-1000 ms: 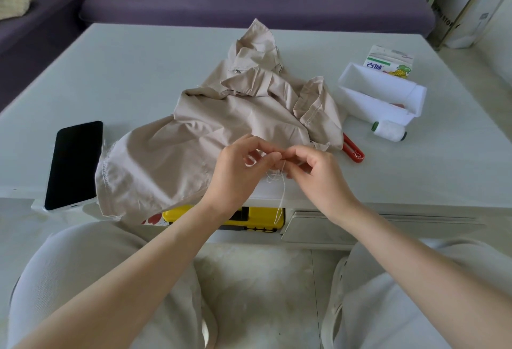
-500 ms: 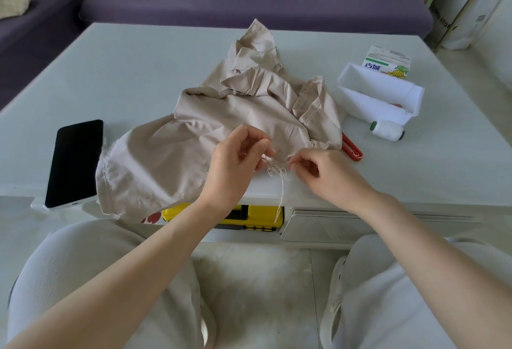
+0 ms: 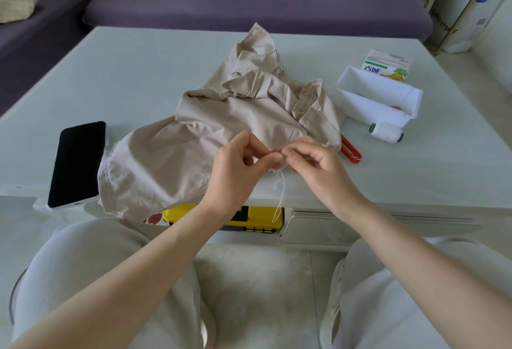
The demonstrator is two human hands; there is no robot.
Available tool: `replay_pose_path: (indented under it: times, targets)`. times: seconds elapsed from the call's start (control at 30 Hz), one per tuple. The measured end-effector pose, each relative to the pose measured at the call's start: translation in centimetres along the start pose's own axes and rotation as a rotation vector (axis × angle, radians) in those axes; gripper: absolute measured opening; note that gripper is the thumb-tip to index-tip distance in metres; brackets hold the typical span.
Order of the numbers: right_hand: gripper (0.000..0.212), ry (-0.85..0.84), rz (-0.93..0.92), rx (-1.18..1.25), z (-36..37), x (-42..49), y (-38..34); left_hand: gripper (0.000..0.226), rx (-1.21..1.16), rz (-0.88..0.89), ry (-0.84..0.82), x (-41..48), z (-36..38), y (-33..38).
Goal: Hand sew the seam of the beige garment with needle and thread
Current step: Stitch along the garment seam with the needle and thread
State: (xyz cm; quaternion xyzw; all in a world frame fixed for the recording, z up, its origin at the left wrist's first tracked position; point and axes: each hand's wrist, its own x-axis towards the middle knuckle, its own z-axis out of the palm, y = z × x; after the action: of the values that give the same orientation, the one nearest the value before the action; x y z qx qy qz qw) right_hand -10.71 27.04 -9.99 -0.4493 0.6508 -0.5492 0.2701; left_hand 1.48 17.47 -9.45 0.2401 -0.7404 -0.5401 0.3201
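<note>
Beige garment (image 3: 221, 132) lies crumpled on the pale table (image 3: 138, 77), its near edge hanging over the front, towards the person's lap. Left hand (image 3: 238, 166) is at the garment's near edge, thumb & curled fingers pinching the fabric. Right hand (image 3: 318, 163) meets it fingertip to fingertip, thumb & forefinger pinched narrow on the needle (image 3: 278, 149), which shows only as a thin sliver btwn the two hands; other fingers loosely curled. White thread (image 3: 280, 196) dangles from the pinch point down past the table edge. Red snips (image 3: 350, 152) lie just right of the garment, w/ a white thread spool (image 3: 386, 132) near them, white box (image 3: 379, 99) behind that, and a drink carton (image 3: 386, 65) at the back. Black phone (image 3: 77, 163) lies left of the garment, at the table's edge.
</note>
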Motion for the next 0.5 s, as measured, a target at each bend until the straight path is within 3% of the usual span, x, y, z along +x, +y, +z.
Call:
replay_pose_path:
  times: [0.2, 0.5]
  targets:
    - [0.018, -0.012, 0.095, 0.179, 0.41, -0.14, 0.02, 0.028, -0.053, -0.074, 0.007, 0.09, 0.13, -0.43]
    - [0.016, 0.081, 0.090, 0.253, 0.43, -0.15, 0.59, 0.018, 0.008, -0.084, -0.155, -0.31, 0.73, -0.75]
